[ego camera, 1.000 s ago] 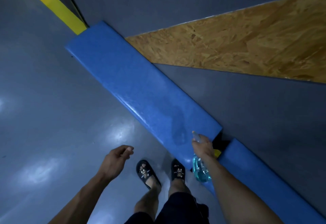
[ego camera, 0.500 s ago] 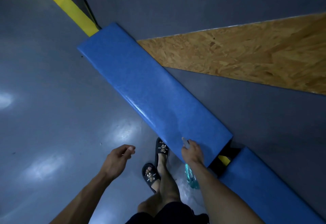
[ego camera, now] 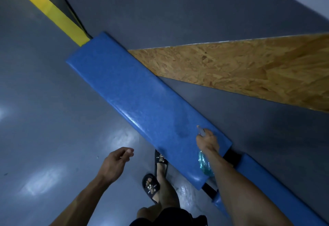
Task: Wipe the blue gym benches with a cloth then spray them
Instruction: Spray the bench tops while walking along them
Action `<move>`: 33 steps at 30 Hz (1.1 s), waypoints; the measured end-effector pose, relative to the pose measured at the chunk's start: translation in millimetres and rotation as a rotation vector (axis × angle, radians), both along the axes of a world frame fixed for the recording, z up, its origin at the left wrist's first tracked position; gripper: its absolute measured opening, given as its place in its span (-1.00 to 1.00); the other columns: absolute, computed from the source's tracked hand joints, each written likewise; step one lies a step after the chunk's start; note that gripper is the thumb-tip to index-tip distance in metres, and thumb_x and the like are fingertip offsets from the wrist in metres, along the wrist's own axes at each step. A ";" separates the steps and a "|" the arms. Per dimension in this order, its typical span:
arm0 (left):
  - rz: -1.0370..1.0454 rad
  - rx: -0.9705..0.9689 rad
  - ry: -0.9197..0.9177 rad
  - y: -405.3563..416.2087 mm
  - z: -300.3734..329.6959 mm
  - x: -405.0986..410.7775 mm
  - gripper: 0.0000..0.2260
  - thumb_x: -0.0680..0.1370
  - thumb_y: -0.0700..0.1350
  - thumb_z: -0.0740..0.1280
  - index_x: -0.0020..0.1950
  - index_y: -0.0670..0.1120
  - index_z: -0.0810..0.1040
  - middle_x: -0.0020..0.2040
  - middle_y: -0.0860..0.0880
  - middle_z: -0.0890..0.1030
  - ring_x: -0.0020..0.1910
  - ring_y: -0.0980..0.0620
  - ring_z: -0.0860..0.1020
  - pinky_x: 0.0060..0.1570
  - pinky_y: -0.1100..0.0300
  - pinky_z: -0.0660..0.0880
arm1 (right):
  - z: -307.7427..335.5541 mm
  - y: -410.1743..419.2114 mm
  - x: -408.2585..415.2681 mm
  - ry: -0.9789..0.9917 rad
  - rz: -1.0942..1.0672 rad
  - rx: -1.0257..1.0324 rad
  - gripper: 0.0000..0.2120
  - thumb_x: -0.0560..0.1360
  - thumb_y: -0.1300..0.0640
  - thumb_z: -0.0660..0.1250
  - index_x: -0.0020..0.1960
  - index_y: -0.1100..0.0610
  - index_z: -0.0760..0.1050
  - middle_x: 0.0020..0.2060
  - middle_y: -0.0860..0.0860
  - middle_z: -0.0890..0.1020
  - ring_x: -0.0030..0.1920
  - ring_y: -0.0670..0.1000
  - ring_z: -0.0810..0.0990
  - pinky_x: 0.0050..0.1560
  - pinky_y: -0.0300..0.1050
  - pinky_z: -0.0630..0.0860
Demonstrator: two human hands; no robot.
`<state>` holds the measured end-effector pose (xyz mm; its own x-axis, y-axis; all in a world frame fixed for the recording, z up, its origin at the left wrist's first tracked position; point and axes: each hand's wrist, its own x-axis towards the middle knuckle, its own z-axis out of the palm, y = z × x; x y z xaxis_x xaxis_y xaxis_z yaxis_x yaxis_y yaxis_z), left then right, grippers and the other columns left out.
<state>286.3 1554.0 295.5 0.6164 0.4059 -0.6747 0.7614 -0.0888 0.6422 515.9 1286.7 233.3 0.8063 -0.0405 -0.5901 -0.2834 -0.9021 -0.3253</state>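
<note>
Blue gym bench (ego camera: 142, 104), a long padded surface, runs diagonally from 11 o'clock to 5 o'clock through the head view, with a darker damp-looking patch near its lower end. The person's right hand (ego camera: 207, 139) reaches over that end, its grip closed round the neck of a clear spray bottle (ego camera: 204, 163) holding pale blue-green liquid; the nozzle points toward 11 o'clock along the padding, and the bottle body hangs below the wrist against the bench's near edge. The left hand (ego camera: 116, 161) hovers over the floor at 7 o'clock, well apart from the bench, fingers loosely curled and holding nothing. A second blue bench (ego camera: 263, 183) continues toward 5 o'clock, parted from the first by a dark gap. Two feet in black sandals (ego camera: 151, 185) stand just beside the bench's near edge. Glossy grey floor (ego camera: 53, 119) carries pale light reflections at 8 o'clock. A yellow strip (ego camera: 53, 10) extends from the bench's far end to 11 o'clock. A chipboard panel (ego camera: 249, 69) lies at 2 o'clock.
</note>
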 end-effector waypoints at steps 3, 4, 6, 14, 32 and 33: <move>0.014 0.002 0.008 3.2 -0.8 10.1 -0.82 0.61 0.12 0.24 0.04 0.16 0.62 -0.04 0.19 0.70 -0.07 0.19 0.65 0.04 0.05 0.57 | -5.1 17.9 -26.3 0.025 0.191 0.064 -0.84 0.48 0.11 0.26 0.03 0.09 0.51 0.01 0.10 0.62 0.03 0.20 0.57 -0.05 -0.02 0.49; 0.019 0.001 0.009 3.7 -0.2 12.6 -0.83 0.61 0.12 0.24 0.04 0.17 0.62 -0.04 0.19 0.70 -0.07 0.19 0.65 0.04 0.05 0.57 | -6.8 23.5 -37.4 0.046 0.265 0.080 -0.86 0.47 0.11 0.27 0.01 0.11 0.49 -0.02 0.11 0.62 0.03 0.21 0.57 -0.06 -0.01 0.49; 0.027 0.001 0.016 6.1 0.7 18.1 -0.82 0.61 0.13 0.23 0.05 0.17 0.62 -0.03 0.18 0.70 -0.06 0.19 0.64 0.04 0.06 0.57 | -11.6 37.5 -57.6 0.094 0.382 0.120 -0.82 0.46 0.10 0.28 0.04 0.11 0.48 -0.02 0.10 0.62 0.05 0.21 0.56 -0.03 -0.01 0.50; 0.091 0.026 0.034 15.6 9.0 29.7 -0.79 0.61 0.13 0.22 0.07 0.13 0.62 -0.01 0.16 0.69 -0.04 0.18 0.64 0.04 0.06 0.57 | -18.5 70.3 -73.7 0.140 0.391 0.073 -0.85 0.48 0.06 0.24 0.02 0.07 0.43 0.07 0.04 0.59 0.11 0.13 0.54 -0.01 -0.08 0.42; 0.109 0.038 0.071 20.6 3.6 52.8 -0.80 0.63 0.06 0.23 0.01 0.12 0.65 -0.09 0.23 0.68 -0.03 0.16 0.64 0.07 0.06 0.56 | -11.4 72.9 82.1 -0.009 0.251 -0.002 -0.92 0.49 0.09 0.17 -0.10 0.05 0.42 -0.20 -0.02 0.52 -0.20 0.10 0.50 -0.24 -0.07 0.36; 0.114 0.036 0.067 22.9 3.9 53.1 -0.80 0.63 0.06 0.23 0.00 0.12 0.65 -0.09 0.21 0.69 -0.03 0.14 0.64 0.06 0.06 0.56 | -10.5 78.8 73.1 -0.006 0.287 0.022 -0.94 0.49 0.10 0.19 -0.13 0.07 0.41 -0.21 0.00 0.52 -0.19 0.12 0.51 -0.25 -0.07 0.37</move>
<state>339.4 1576.9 299.4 0.5193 0.4951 -0.6966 0.8086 -0.0211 0.5879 589.0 1365.5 222.8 0.7861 0.2028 -0.5838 -0.0155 -0.9378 -0.3467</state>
